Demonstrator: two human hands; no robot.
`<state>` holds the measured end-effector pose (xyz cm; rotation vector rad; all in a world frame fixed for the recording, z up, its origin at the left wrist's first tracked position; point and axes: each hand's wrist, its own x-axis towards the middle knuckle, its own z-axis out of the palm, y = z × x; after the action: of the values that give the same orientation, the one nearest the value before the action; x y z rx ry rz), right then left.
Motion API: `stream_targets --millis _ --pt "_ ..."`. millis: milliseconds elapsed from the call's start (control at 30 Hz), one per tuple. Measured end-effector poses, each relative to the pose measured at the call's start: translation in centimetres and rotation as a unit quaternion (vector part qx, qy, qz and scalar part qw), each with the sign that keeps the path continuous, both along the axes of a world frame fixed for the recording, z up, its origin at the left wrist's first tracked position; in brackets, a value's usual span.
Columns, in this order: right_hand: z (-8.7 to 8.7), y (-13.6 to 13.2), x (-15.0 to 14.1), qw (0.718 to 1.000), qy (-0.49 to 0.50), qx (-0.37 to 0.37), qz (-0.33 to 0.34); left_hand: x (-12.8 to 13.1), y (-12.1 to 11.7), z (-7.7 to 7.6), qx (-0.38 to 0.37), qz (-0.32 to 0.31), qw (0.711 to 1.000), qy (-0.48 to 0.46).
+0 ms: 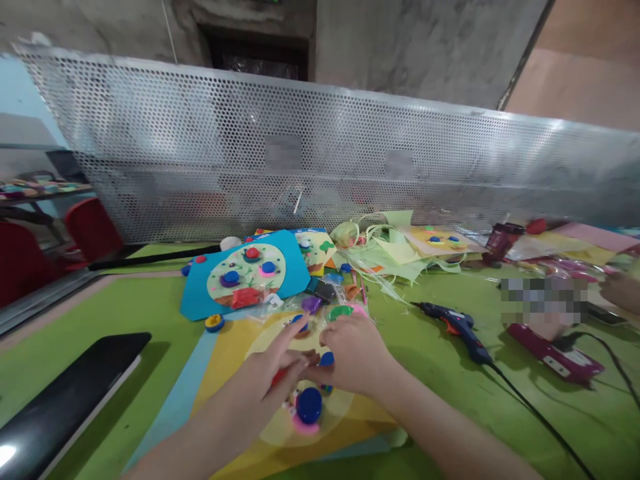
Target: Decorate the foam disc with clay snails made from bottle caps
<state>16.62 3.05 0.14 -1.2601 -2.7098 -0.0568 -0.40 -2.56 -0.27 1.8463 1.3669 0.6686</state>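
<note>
My left hand (270,367) and my right hand (356,350) meet over a pale round paper on a yellow sheet (227,373). Their fingertips touch, with the left index finger stretched out and the right fingers curled. Whatever lies between the fingertips is too small or hidden to make out. A dark blue bottle cap (309,406) with pink beneath it sits just below the hands. Another blue cap (327,359) shows beside the right fingers, and a further blue cap (299,323) is near the left index fingertip. Something red is partly covered by the left hand.
Behind lie a finished-looking blue card (295,267) with caps and packets of coloured clay (246,297). A glue gun (457,327) and purple power strip (557,357) are at right, near a person's hand (623,290). A black phone-like device (75,400) lies left.
</note>
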Motion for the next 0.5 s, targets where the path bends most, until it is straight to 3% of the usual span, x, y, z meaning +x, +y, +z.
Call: stream_targets --millis 133,200,267,400,500 --pt "-0.1 -0.6 0.2 0.991 0.124 -0.051 0.007 -0.1 0.2 0.5 0.028 0.064 0.991 -0.113" --pt "-0.2 -1.0 0.2 0.965 0.233 -0.117 0.019 -0.2 0.2 0.8 0.034 0.089 0.982 -0.166" --pt "-0.3 -1.3 0.1 0.913 0.341 -0.219 0.049 -0.1 0.2 1.0 0.028 0.093 0.976 -0.195" --pt "-0.8 -1.5 -0.7 0.774 0.479 -0.404 0.093 0.3 0.0 1.0 -0.001 0.079 0.974 -0.214" --pt "-1.2 -1.3 -1.0 0.723 0.522 -0.448 0.059 0.7 -0.1 0.8 -0.005 0.085 0.975 -0.207"
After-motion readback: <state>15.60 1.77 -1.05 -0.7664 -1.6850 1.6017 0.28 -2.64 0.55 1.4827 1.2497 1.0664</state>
